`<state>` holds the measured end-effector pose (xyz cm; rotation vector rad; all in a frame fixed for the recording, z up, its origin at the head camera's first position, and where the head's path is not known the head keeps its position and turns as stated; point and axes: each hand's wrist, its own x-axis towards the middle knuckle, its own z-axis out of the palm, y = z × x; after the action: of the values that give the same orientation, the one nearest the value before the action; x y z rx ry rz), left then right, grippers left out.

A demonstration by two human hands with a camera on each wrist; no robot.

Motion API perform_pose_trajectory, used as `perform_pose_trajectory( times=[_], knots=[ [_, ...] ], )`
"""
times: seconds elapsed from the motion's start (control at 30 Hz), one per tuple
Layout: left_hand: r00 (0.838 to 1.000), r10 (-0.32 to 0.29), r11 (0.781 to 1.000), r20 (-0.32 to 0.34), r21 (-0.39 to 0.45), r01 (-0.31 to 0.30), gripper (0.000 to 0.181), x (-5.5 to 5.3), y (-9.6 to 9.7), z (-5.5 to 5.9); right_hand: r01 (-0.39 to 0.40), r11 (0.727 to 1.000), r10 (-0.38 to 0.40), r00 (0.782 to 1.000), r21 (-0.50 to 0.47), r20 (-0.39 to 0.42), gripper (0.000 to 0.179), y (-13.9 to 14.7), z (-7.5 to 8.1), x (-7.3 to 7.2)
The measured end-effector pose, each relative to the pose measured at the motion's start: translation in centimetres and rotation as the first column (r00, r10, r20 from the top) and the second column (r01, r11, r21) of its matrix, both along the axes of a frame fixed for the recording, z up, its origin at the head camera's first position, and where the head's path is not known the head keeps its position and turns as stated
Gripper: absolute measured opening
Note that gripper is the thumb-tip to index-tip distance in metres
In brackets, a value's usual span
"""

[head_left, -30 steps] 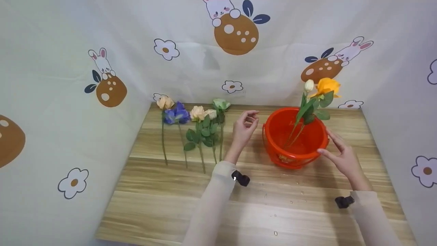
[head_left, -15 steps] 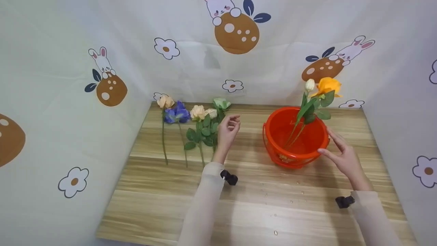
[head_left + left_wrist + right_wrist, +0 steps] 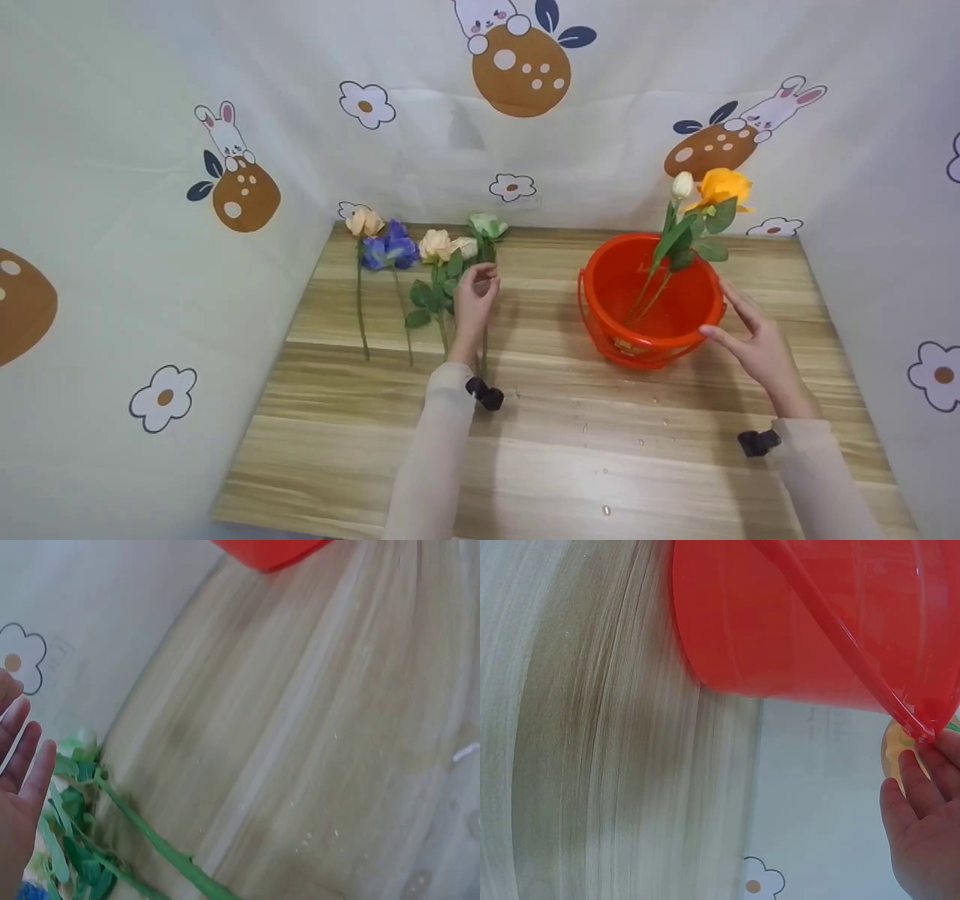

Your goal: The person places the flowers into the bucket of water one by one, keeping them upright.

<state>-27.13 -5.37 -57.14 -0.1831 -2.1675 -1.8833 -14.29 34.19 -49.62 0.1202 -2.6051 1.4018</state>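
Observation:
My left hand [image 3: 474,304], fingers loosely bent and holding nothing, hovers over the right end of the row of artificial flowers. Beneath it in the head view is the stem of a pale green flower [image 3: 487,225]; this green stem [image 3: 161,844] lies beyond the fingers in the left wrist view. With thumb and fingers spread, my right hand [image 3: 757,349] touches the right side of a red bucket [image 3: 611,341]. Fairly straight fingers [image 3: 922,791] reach the handle's end at its rim. Inside the bucket lean a white tulip bud [image 3: 682,185] and an orange rose [image 3: 726,187].
Left of the green flower lie a peach flower [image 3: 364,222], a purple flower [image 3: 390,251] and cream-peach roses [image 3: 435,245] with leafy stems. Water drops [image 3: 606,510] dot the wooden table [image 3: 337,450]. A printed curtain [image 3: 420,165] closes off the back and sides.
My left hand has moved left from beside the bucket to above the green flower's stem. My right hand stays at the bucket, and the bucket with its two flowers has not moved.

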Motion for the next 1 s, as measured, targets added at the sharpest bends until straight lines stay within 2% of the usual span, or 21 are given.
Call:
perform_pose_trajectory(
  times=[0.03,0.17,0.23,0.27,0.4,0.6,0.83,1.0],
  knots=[
    [1.0,0.004,1.0,0.022,0.006,-0.005,0.027,0.0,-0.2,-0.2,-0.002,1.0,0.002,1.0,0.0,-0.006,0.07,0.0,0.0,0.0],
    [0.996,0.052,0.999,0.077,-0.002,-0.052,0.026,-0.7,-0.8,-2.5,-0.01,1.0,0.01,0.999,-0.002,-0.03,0.07,0.1,0.0,-0.1],
    [0.994,0.056,0.998,0.095,0.003,-0.057,0.028,-0.7,-1.1,-2.9,-0.012,1.0,0.012,0.999,-0.002,-0.033,0.07,0.1,-0.1,-0.1],
    [0.993,0.064,0.998,0.1,-0.002,-0.064,0.029,-0.9,-1.3,-3.4,-0.011,1.0,0.011,0.999,-0.001,-0.032,0.07,0.1,0.0,-0.1],
    [0.993,0.05,0.998,0.107,0.03,-0.054,0.034,-1.0,-1.9,-4.0,-0.01,1.0,0.01,1.0,0.008,-0.029,0.07,0.0,0.0,-0.1],
    [0.992,0.021,0.996,0.125,0.079,-0.032,0.037,-0.8,-2.4,-4.6,-0.01,1.0,0.01,1.0,0.009,-0.026,0.07,0.0,0.0,0.0],
    [0.982,0.07,0.998,0.173,-0.008,-0.07,0.032,-0.8,-2.2,-4.3,-0.007,1.0,0.007,1.0,0.005,-0.018,0.07,-0.1,0.0,0.0],
    [0.984,0.059,0.998,0.166,0.001,-0.06,0.034,-1.1,-1.7,-3.8,-0.011,1.0,0.011,1.0,0.003,-0.019,0.07,-0.1,0.0,0.0]
  ],
)
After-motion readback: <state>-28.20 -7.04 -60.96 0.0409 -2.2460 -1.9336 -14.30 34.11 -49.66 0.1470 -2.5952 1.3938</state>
